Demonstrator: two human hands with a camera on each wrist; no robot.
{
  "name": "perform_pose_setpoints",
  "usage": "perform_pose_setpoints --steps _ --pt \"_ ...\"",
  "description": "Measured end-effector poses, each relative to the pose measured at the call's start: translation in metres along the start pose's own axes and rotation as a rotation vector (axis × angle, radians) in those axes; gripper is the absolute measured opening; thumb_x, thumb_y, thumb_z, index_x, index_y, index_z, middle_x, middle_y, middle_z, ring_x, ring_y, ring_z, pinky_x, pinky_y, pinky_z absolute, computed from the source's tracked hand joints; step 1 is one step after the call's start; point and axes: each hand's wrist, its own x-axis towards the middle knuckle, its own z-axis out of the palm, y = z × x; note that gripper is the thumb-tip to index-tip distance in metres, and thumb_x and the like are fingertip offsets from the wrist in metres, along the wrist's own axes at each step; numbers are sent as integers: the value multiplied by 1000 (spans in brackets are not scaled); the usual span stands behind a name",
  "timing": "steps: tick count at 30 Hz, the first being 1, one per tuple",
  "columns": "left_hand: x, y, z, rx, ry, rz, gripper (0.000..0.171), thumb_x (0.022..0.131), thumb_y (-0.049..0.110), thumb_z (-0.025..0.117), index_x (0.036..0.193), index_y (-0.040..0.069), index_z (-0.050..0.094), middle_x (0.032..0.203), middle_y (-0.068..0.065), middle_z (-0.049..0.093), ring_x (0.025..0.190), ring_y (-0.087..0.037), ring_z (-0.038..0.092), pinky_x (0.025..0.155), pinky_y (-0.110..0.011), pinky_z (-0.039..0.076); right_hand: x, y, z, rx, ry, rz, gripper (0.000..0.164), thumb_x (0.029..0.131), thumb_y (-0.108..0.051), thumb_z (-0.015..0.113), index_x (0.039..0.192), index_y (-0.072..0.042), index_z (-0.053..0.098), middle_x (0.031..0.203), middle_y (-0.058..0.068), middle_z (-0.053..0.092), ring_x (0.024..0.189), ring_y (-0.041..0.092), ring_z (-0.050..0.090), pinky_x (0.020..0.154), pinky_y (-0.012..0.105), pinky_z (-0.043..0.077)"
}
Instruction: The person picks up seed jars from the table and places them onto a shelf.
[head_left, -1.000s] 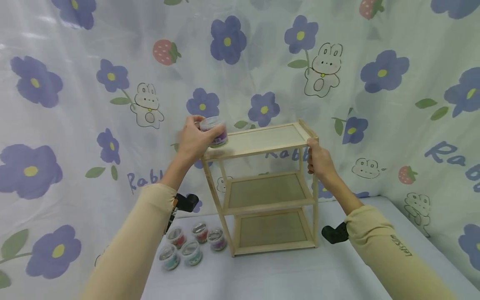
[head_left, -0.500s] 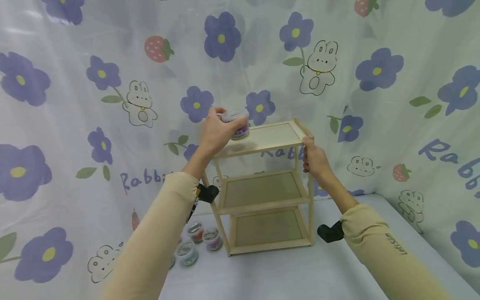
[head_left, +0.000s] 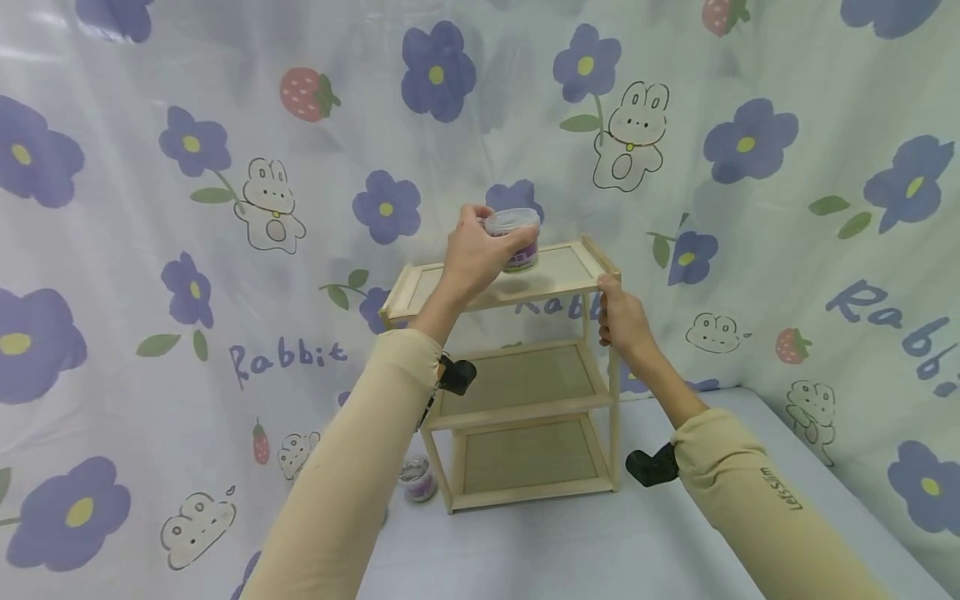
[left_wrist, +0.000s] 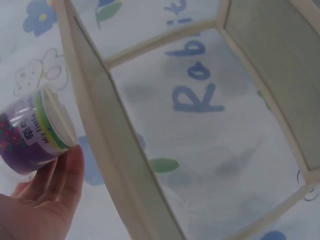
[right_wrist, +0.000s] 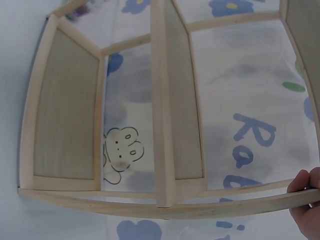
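Observation:
My left hand [head_left: 480, 254] grips a small clear plastic tub [head_left: 517, 237] with a purple and green label, held just above the top board of a wooden three-tier shelf [head_left: 525, 408]. In the left wrist view the tub [left_wrist: 35, 132] shows printed flowers and lettering, and the fingers [left_wrist: 70, 172] reach along its side near the bottom. My right hand [head_left: 626, 321] grips the upper right corner post of the shelf. The right wrist view shows those fingers [right_wrist: 302, 192] curled round the wooden post [right_wrist: 240, 206].
A similar purple-labelled tub [head_left: 417, 479] stands on the white table [head_left: 540, 550] left of the shelf's foot. My left sleeve [head_left: 352, 467] hides most of the area beside it. A flower-and-rabbit printed curtain [head_left: 315, 208] hangs close behind.
My left hand has carried the tub rightward from the shelf's left end toward the middle of the top board. The right hand keeps its grip. My left arm now covers most of the tubs on the table.

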Motion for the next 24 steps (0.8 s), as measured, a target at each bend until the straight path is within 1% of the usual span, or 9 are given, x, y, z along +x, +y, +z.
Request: perform_pose_setpoints --steps 4,8,14,17,21,24 --pt "1 7 15 2 -24 13 80 83 49 75 140 8 36 123 -16 57 106 -24 58 89 -35 50 0 0 0 13 3 8 54 103 -54 31 63 -17 30 51 -7 30 47 12 27 54 31 37" --pt "0 10 30 1 -44 22 80 83 48 76 140 8 35 122 -17 57 105 -24 58 89 -35 50 0 0 1 18 25 8 54 101 -55 33 64 -16 32 51 -8 30 47 11 27 53 30 38" --pt "0 13 48 27 -43 23 82 82 52 76 138 8 35 116 -17 58 98 -24 60 81 -33 52 3 2 1 10 32 21 53 102 -53 32 64 -16 33 49 -9 31 46 11 28 52 29 39" --pt "-1 13 55 37 -39 20 82 82 53 75 138 8 35 113 -16 58 95 -24 60 78 -32 51 3 3 1 13 26 25 52 103 -52 32 65 -17 33 48 -9 31 46 13 27 53 30 38" --pt "-2 12 62 38 -34 -11 83 82 56 73 139 8 35 109 -14 58 90 -23 59 73 -30 50 3 3 2 6 33 25 53 103 -53 31 65 -16 34 49 -9 31 46 12 27 53 31 39" --pt "-2 10 66 38 -12 -27 83 82 58 71 137 9 36 105 -12 58 88 -22 60 70 -30 50 1 1 3 2 42 19 54 101 -55 32 65 -16 34 50 -9 31 46 11 28 54 29 39"
